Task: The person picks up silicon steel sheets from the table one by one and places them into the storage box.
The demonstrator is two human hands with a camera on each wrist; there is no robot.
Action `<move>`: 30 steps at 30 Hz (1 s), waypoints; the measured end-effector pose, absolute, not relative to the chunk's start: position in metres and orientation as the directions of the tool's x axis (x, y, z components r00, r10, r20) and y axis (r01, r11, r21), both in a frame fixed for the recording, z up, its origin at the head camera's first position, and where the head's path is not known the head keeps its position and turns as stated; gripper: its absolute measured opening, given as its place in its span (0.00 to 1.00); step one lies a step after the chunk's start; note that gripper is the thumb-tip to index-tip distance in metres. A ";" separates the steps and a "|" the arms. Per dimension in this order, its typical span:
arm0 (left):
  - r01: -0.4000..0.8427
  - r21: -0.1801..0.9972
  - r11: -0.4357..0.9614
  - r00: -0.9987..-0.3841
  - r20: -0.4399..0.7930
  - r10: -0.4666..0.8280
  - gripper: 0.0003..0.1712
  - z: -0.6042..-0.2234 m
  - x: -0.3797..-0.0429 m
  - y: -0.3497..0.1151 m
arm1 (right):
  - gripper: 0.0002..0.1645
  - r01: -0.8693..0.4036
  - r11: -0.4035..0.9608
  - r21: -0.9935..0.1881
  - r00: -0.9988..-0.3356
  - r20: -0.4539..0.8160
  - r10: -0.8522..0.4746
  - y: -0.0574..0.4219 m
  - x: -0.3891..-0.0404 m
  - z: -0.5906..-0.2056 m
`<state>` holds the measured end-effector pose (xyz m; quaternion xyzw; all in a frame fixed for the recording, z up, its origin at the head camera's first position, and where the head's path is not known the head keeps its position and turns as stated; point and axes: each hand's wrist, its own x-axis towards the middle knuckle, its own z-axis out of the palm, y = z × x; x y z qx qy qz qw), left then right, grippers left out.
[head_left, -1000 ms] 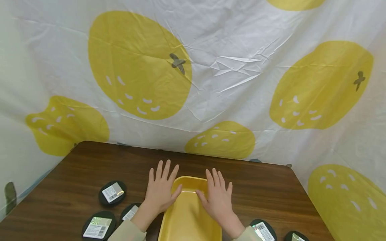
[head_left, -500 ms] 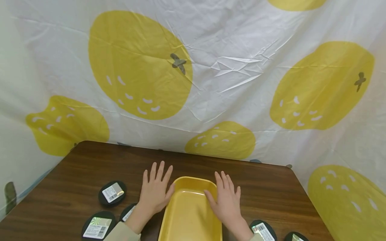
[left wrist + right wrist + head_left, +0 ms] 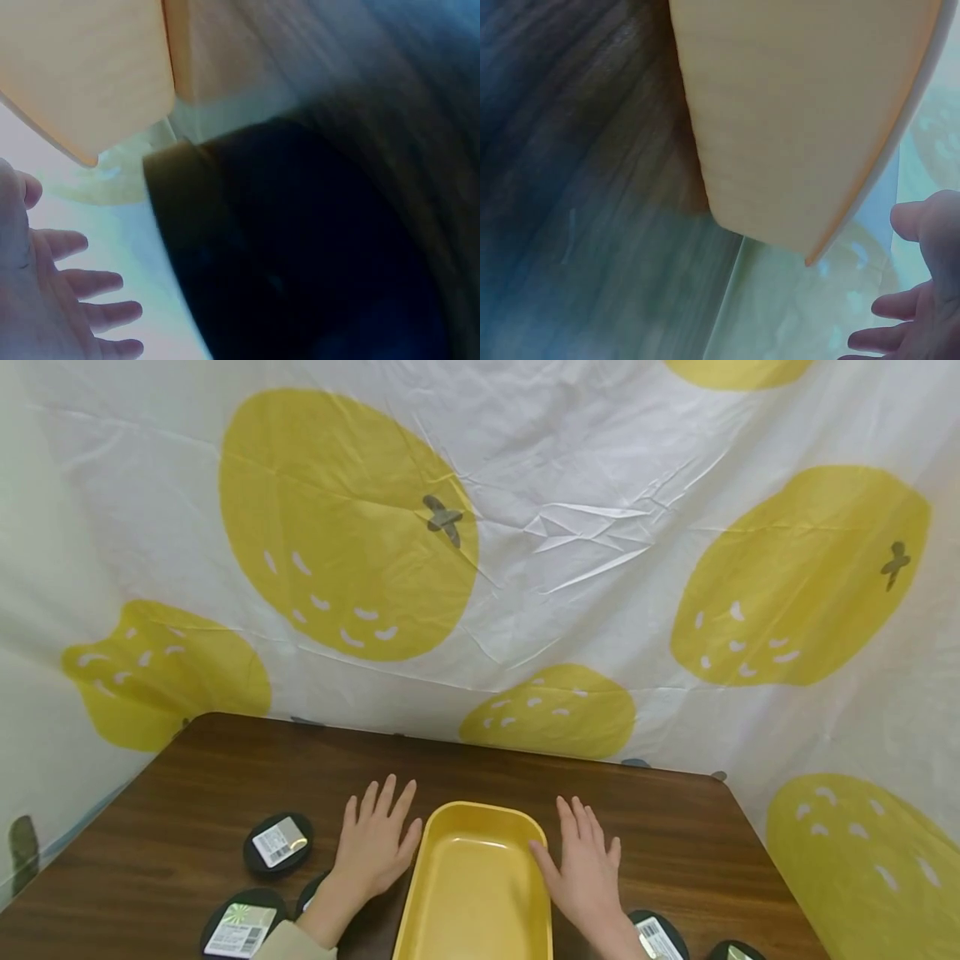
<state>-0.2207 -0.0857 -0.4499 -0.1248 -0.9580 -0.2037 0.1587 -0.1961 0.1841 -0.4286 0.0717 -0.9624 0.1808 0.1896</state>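
A yellow rectangular tray [image 3: 480, 808] lies on the dark wooden table, its bare inside showing. My left hand [image 3: 373, 852] hovers at its left side, palm down with fingers spread and straight. On the opposite side, my right hand [image 3: 583, 875] is held with extended fingers, the thumb overlapping the tray's right rim in the head view. Neither hand holds anything. Both wrist views show the tray's outer wall [image 3: 90, 67] near the fingers. Flat black round containers with white labels flank the tray; one [image 3: 309, 892] is partly hidden behind my left wrist.
Two black round containers, one farther back [image 3: 277, 845] and one nearer [image 3: 242, 925], sit left of the tray. Two more, one beside my right wrist [image 3: 663, 933] and one cut off by the frame [image 3: 735, 952], lie right. A lemon-print curtain [image 3: 585, 593] hangs behind the table [image 3: 660, 827].
Both hands have moved apart, the left one leftward and the right one rightward, uncovering more of the tray. They also come slightly nearer. The tray and containers stay put.
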 end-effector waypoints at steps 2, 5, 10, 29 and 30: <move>0.304 0.364 0.880 -0.919 0.356 0.171 0.30 -0.451 -0.221 -0.088 | 0.40 -0.200 0.922 -0.330 -0.921 0.384 -0.062 0.187 -0.195 -0.429; 0.309 0.398 0.864 -0.918 0.361 0.163 0.30 -0.453 -0.220 -0.091 | 0.40 -0.199 0.916 -0.350 -0.924 0.377 -0.056 0.192 -0.192 -0.429; 0.317 0.453 0.833 -0.918 0.368 0.149 0.29 -0.457 -0.220 -0.094 | 0.40 -0.203 0.907 -0.368 -0.924 0.380 -0.052 0.198 -0.189 -0.428; 0.324 0.708 0.628 -0.938 0.325 0.118 0.19 -0.449 -0.209 -0.093 | 0.47 -0.085 0.930 -0.356 -0.969 0.246 0.006 0.231 -0.180 -0.426; 0.308 0.737 0.602 -0.947 0.299 0.118 0.18 -0.447 -0.207 -0.093 | 0.48 -0.071 0.932 -0.356 -0.973 0.231 0.014 0.233 -0.179 -0.426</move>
